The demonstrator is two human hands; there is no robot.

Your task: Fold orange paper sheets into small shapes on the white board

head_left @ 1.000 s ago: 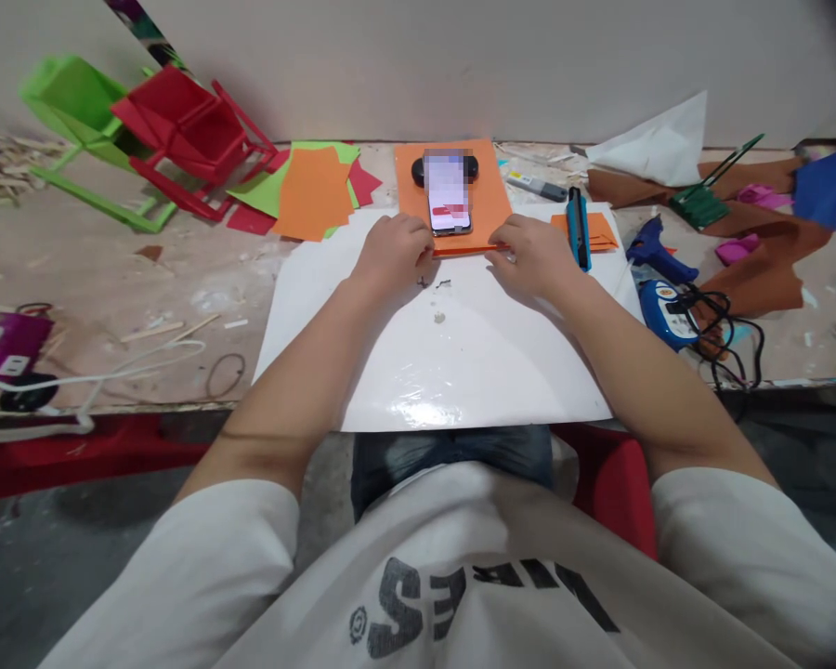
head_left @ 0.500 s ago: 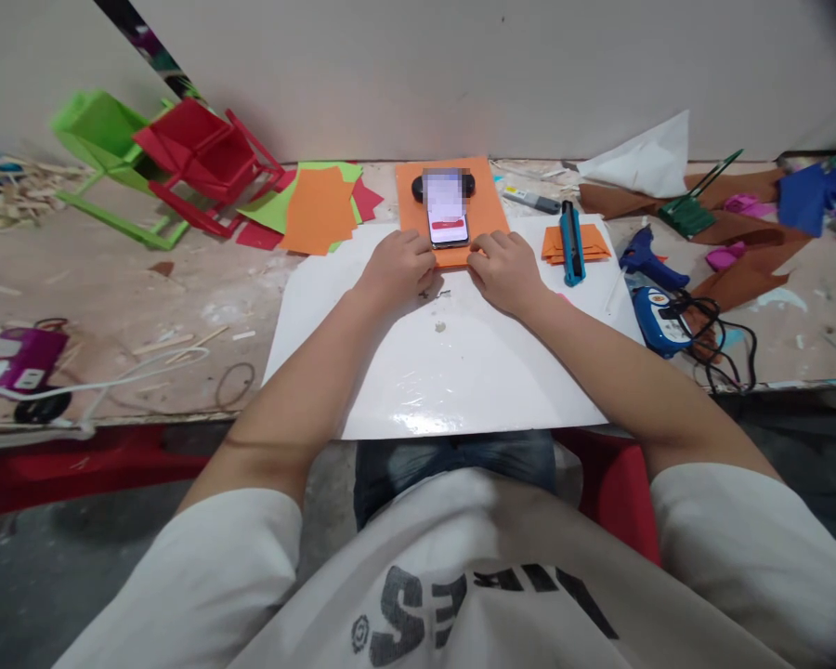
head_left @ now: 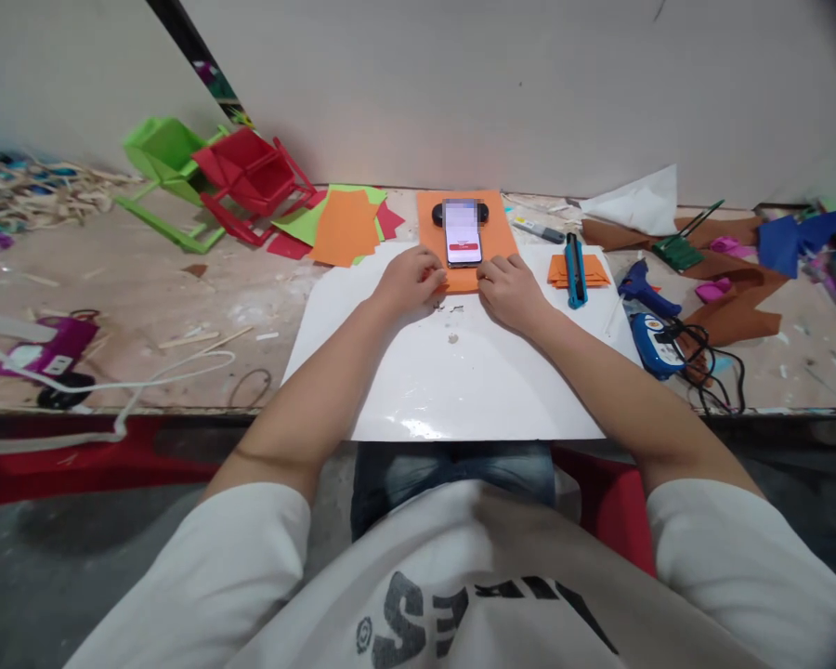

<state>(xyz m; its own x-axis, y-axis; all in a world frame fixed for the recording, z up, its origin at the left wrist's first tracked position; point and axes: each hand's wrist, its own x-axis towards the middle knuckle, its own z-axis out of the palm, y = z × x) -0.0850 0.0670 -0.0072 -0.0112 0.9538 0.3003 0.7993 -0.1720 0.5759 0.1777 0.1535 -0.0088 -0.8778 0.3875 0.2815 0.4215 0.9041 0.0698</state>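
My left hand (head_left: 410, 282) rests at the lower left corner of an orange sheet (head_left: 465, 280), its fingers curled and closed on the edge. At the lower right corner my right hand (head_left: 508, 288) is bent round the sheet in the same way, thumb and fingers together. Between and beyond the two hands a phone (head_left: 463, 243) with a lit screen lies on the sheet, over a black object (head_left: 438, 216) that sticks out on both sides. Beneath my hands is a glossy white board (head_left: 488, 381). Small dark scraps lie on it just below the sheet.
Right of my hands are a blue cutter knife (head_left: 575, 271) on small orange pieces, a blue glue gun (head_left: 647, 290) and a blue device (head_left: 657, 342) with black cable. Leftward stand red (head_left: 257, 181) and green (head_left: 163, 153) model chairs, coloured sheets (head_left: 345, 226) and a purple glue gun (head_left: 59, 348).
The whole view has shifted, so things appear lower and mostly further right. Both hands stay at the orange sheet's lower edge, with the left fingers slightly rearranged.
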